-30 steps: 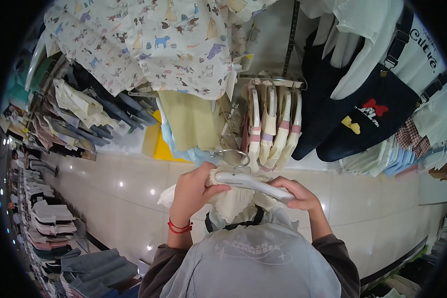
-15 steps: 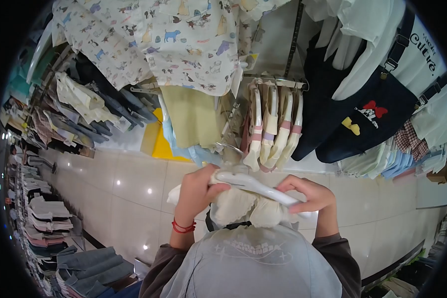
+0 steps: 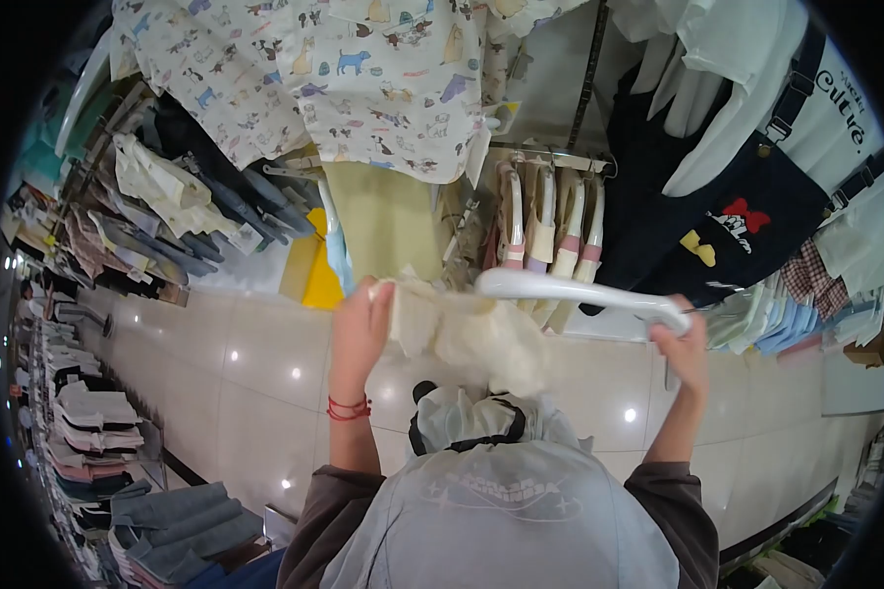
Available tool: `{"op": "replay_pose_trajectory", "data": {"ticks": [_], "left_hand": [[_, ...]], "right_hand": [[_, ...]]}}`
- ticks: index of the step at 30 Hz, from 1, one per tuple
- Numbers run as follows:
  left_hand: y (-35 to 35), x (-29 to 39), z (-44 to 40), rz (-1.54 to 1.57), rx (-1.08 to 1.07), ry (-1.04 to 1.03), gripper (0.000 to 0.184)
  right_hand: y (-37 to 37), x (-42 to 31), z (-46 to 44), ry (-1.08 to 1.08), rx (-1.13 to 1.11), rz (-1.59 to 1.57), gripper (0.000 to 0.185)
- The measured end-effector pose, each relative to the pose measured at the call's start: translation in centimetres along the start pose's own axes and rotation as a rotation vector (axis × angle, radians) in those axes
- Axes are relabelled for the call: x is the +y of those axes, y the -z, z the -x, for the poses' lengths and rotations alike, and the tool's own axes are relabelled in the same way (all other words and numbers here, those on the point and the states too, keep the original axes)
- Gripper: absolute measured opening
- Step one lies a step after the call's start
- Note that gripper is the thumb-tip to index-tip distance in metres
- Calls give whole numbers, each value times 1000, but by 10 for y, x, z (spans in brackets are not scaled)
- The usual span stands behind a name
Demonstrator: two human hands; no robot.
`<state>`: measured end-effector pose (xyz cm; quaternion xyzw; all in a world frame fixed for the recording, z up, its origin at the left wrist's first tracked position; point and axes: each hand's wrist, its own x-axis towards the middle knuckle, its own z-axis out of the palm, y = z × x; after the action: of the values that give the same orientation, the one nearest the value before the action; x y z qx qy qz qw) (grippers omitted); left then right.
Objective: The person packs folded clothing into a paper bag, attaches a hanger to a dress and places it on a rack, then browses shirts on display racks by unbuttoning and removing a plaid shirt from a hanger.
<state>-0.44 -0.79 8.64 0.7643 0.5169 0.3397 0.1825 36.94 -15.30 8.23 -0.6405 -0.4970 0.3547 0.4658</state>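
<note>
My left hand (image 3: 359, 324), with a red cord at the wrist, is closed on one end of a small cream garment (image 3: 471, 339). The cloth hangs to the right of that hand, its outline smeared by motion, so I cannot tell its kind. Over on the right, my right hand (image 3: 686, 346) grips one end of a glossy white clothes hanger (image 3: 575, 288). The hanger lies nearly level, its far end just above the garment; whether they touch is hard to tell.
Ahead, several cream garments on white hangers (image 3: 570, 221) hang from a metal rail (image 3: 550, 155). An animal-print shirt (image 3: 383, 88) is at the top, with dark dungarees (image 3: 727, 216) to the right. Folded jeans (image 3: 182, 530) lie at the lower left. Glossy tiles (image 3: 255, 393) cover the floor.
My right hand has moved right and slightly up with the hanger, away from my left hand. The cream garment now hangs from my left hand, which has risen slightly.
</note>
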Motion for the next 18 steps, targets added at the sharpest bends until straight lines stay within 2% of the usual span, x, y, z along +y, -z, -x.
{"op": "replay_pose_trajectory", "data": {"ticks": [3, 6, 8, 10, 12, 15, 16, 18], "left_hand": [[5, 5, -16, 78, 47, 62, 22], [9, 22, -32, 64, -72, -3, 25], [13, 43, -41, 86, -262, -98, 25], [18, 69, -51, 126, -490, -194, 23], [21, 94, -60, 185, -751, -283, 22], [14, 109, -70, 329, -956, -391, 20], [10, 106, -73, 401, -915, -360, 20], [-5, 84, -81, 545, -823, -293, 20]], "right_hand": [[35, 28, 17, -109, -16, -179, 29], [23, 24, 14, 304, -382, 176, 30], [-8, 5, 12, 149, -504, 96, 27], [-36, -6, -1, 487, -522, 331, 27], [-59, -25, -13, 566, -510, 376, 26], [-80, -52, -33, 731, -562, 355, 27], [-84, -48, -42, 809, -603, 317, 27], [-81, -47, -52, 677, -724, 169, 25]]}}
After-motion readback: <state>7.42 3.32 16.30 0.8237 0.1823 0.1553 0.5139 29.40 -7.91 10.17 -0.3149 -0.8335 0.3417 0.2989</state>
